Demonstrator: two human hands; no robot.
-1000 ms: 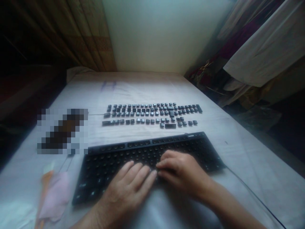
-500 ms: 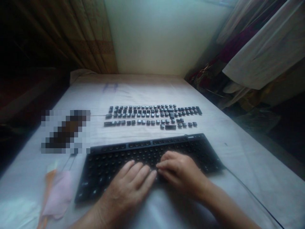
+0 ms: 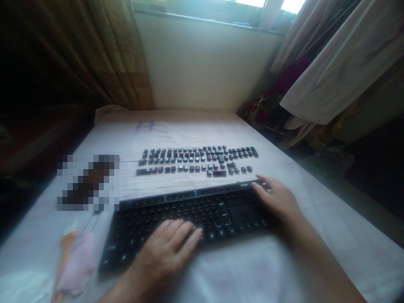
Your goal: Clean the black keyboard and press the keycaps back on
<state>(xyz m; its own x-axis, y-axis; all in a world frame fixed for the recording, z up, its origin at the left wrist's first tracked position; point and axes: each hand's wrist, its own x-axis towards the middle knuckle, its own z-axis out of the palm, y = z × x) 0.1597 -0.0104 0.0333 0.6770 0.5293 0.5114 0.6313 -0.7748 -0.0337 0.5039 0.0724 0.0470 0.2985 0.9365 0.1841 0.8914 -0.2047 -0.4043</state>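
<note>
A black keyboard (image 3: 189,214) with its keycaps off lies on a white cloth-covered table (image 3: 315,219). My left hand (image 3: 164,256) rests flat on its lower middle, fingers stretched out and together. My right hand (image 3: 277,198) lies over the keyboard's far right end, fingers extended toward the top right corner; nothing shows in it. Beyond the keyboard, several loose black keycaps (image 3: 195,159) sit in rows on the cloth.
A pink cloth (image 3: 77,261) and an orange-handled tool (image 3: 61,261) lie at the left of the keyboard. A pixelated patch (image 3: 88,183) covers something further back left. Curtains hang at both sides, and the table's right edge drops to a dark floor.
My right hand has moved from the keyboard's middle out to its far right end. The left hand has stayed in place. The camera has tilted up slightly.
</note>
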